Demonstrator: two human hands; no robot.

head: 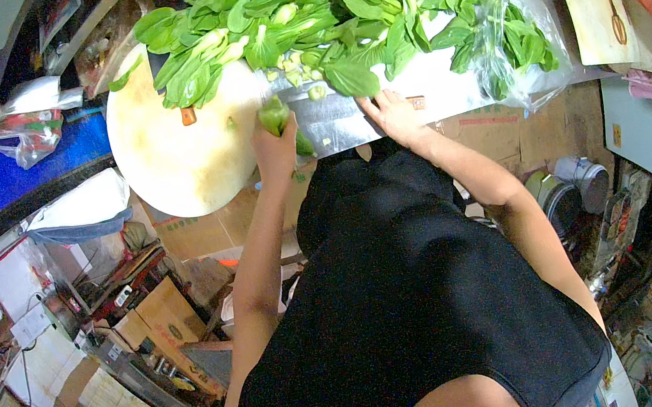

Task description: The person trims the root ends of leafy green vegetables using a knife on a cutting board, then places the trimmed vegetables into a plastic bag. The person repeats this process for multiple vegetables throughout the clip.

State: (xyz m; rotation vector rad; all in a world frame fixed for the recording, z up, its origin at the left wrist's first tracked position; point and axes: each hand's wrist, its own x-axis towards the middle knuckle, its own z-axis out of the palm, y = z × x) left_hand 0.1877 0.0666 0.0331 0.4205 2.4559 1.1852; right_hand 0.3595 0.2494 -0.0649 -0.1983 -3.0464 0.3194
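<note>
My left hand (276,150) is closed around the pale base of a bok choy head (274,116), above the right edge of a round cutting board (197,167). Green leaf shows below that fist. Palm down, my right hand (396,117) rests on the metal tabletop (329,128) with its thumb apart. Its fingertips meet a large bok choy leaf (353,77); I cannot see any grip on it. Just right of this hand lies a wooden handle (416,103). Cut stem ends (294,70) are scattered between the hands and the bok choy pile (293,8).
A cleaver with a wooden handle (188,116) lies on the round board, partly under leaves. To the right are a clear plastic bag (517,52) with greens and a rectangular board (588,11). Cardboard (483,135) covers the area below the table's front edge.
</note>
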